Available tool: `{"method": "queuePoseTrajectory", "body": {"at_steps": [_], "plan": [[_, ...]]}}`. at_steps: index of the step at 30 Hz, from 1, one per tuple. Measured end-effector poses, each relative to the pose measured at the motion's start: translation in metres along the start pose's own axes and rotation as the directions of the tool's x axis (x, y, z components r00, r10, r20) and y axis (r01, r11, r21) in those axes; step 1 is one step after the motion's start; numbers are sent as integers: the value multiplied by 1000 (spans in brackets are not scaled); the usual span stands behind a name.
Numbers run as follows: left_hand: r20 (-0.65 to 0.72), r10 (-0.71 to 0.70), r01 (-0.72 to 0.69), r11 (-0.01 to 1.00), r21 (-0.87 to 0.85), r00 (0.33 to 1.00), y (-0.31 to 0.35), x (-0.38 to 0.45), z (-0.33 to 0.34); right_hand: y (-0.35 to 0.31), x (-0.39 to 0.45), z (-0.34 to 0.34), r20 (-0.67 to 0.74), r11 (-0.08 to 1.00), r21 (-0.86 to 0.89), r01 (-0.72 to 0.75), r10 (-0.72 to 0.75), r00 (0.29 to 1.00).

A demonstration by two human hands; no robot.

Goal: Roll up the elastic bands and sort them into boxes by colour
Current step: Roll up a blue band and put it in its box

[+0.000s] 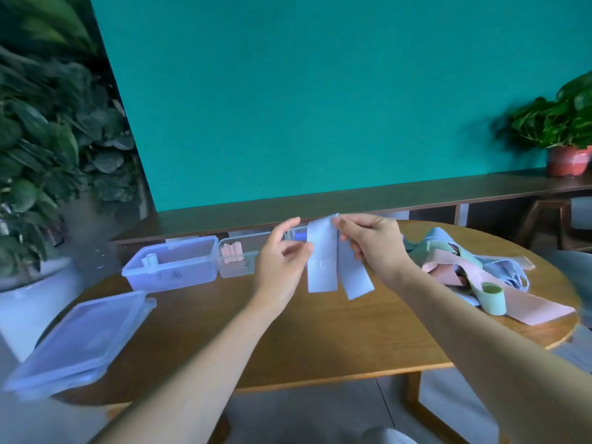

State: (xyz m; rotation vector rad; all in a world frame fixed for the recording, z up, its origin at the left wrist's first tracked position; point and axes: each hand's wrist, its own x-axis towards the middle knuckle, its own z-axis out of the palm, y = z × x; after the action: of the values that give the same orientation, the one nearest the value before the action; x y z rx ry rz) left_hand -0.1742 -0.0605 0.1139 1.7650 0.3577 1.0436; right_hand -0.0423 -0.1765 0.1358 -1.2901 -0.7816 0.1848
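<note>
Teal wall behind; round wooden desk (320, 331) below. We are pinching the blue band (323, 261) at its fold with the right hand (371, 243), ends hanging limp; left hand (282, 261) hovering spread beside it. Seemingly light, floppy, best gripped at one end.

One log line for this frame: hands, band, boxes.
right hand: pinches blue band | left hand: open beside it | pink rolls: boxed
</note>
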Motion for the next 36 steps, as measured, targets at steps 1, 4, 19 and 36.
{"method": "queuePoseTrajectory", "body": {"at_steps": [1,4,19,36], "plan": [[0,5,-5,1000,23,1000,6,-4,-8,-4,-2,5,10,1000,-5,13,-13,1000],[6,12,-13,999,29,1000,24,-16,-27,-15,-11,18,26,1000,-19,20,-19,999],[173,-32,-27,944,328,984,97,-32,-117,-54,-45,59,24,913,-397,92,-90,996],[454,-224,-60,845,531,862,161,-31,-153,-72,-70,79,625,999,11,-33,19,780]]}}
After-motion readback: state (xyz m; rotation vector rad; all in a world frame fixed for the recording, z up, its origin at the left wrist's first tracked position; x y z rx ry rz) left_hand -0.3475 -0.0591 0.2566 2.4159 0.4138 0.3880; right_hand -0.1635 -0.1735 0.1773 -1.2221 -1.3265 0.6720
